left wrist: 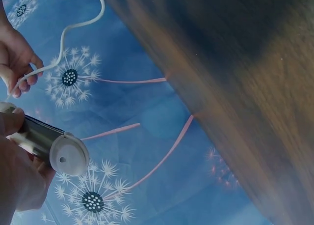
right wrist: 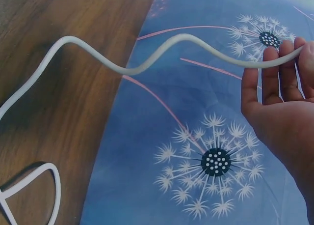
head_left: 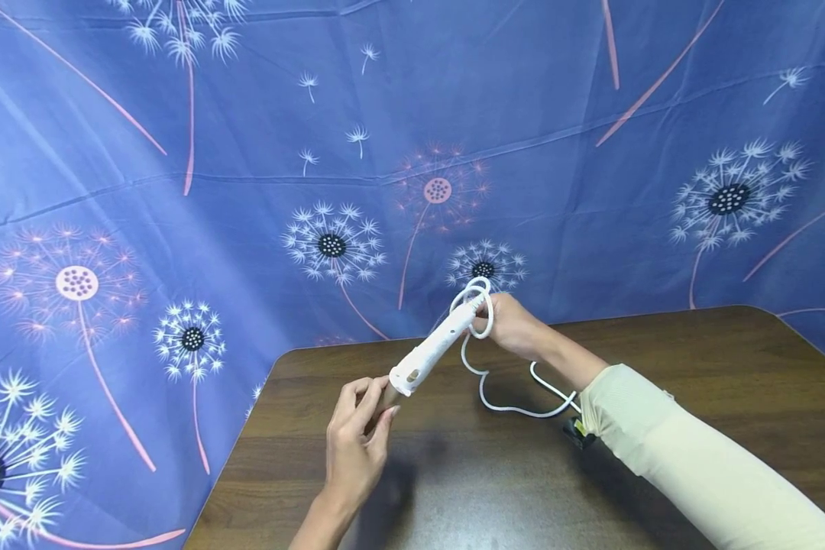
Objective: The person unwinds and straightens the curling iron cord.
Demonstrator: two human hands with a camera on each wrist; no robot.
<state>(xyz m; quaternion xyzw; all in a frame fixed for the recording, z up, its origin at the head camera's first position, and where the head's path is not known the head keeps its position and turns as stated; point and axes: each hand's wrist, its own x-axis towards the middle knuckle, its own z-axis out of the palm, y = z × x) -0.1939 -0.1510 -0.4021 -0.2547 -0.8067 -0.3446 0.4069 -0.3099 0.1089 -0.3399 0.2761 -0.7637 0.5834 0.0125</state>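
A curling iron with a white handle [head_left: 431, 350] is held tilted above the table, its cord end up and to the right. My left hand [head_left: 357, 435] grips the metallic barrel [left wrist: 41, 139] between thumb and fingers; a white round cap [left wrist: 69, 155] closes its tip. At the handle's cord end, my right hand [head_left: 516, 325] pinches the white cord [right wrist: 184, 38] between thumb and fingers. One part of the cord loops [head_left: 480, 286] around the handle's end, and the rest hangs down toward the table. The right fingertips are partly hidden behind the loops in the head view.
Below lies a dark brown wooden table [head_left: 282, 458] with rounded far corners. A blue cloth printed with dandelions [head_left: 557, 114] hangs behind it. More cord [right wrist: 56, 190] rests on the tabletop to the right. A small black device [head_left: 579, 433] sits under the right sleeve's cuff.
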